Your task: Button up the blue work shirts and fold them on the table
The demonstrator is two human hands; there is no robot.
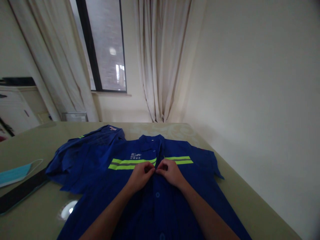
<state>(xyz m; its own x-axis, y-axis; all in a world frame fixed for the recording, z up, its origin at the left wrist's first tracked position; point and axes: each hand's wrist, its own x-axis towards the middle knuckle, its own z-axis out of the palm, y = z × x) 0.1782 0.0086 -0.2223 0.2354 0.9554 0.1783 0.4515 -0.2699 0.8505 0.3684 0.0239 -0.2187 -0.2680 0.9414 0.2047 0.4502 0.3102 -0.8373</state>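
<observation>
A room in a home, shown by long cream curtains (160,60), a window (105,46) and a white cabinet (15,110).

A small white logo with characters sits on the blue work shirt (150,186) chest, too blurred to read.

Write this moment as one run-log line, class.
left hand: pinching shirt placket | right hand: pinching placket opposite | blue shirt: flat on table, front up | second blue shirt: beside | face mask: table's left

Pale curtains (160,60) frame a dark window (106,43) beside a plain cream wall (255,83), with a white cabinet (15,106) at left.
</observation>
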